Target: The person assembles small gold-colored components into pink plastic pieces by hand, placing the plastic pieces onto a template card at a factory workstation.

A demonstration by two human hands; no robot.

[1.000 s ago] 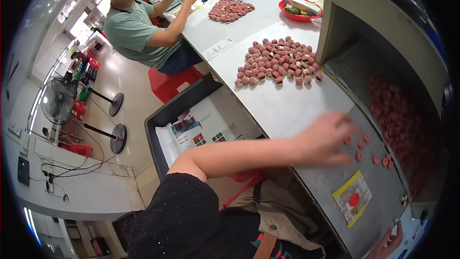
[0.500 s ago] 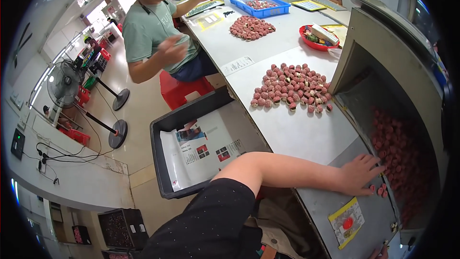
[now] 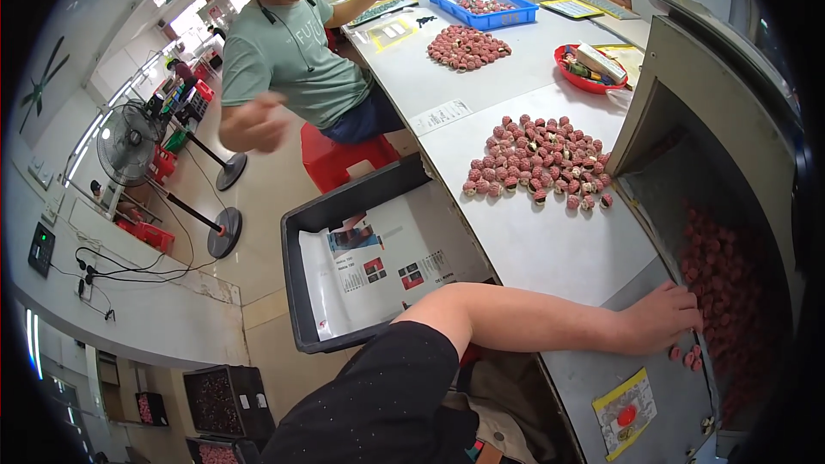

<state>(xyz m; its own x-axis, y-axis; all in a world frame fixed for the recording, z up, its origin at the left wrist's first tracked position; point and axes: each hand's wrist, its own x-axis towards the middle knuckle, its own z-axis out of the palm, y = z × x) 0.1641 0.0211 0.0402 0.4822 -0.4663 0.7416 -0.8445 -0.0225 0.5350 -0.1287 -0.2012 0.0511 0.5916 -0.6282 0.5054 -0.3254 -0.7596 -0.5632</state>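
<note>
My left hand (image 3: 662, 320) rests at the front lip of a grey metal box (image 3: 638, 125), its fingers curled together. What the fingers hold, if anything, is hidden. Beyond the fingertips, inside the box, lies a heap of dark red bumpy balls (image 3: 722, 279). Just below the hand sit a few small pink pieces (image 3: 686, 356). A yellow-edged card (image 3: 614, 423) with a red round spot lies on the table nearer to me. Past my forearm a loose pile of pink-red balls (image 3: 537, 159), some showing pale patches, spreads on the white table (image 3: 550, 249). My right hand is out of view.
A black crate (image 3: 296, 292) lined with printed sheet stands left of the table. A co-worker (image 3: 284, 69) sits on a red stool (image 3: 339, 159) beyond it. Farther along are another ball pile (image 3: 468, 49), a blue tray (image 3: 520, 15) and a red basket (image 3: 574, 77). Fans stand at left.
My left hand's spread fingers have curled together at the box's lip. The sliver of my right hand at the lower edge has left view. The co-worker's near hand has moved down and left.
</note>
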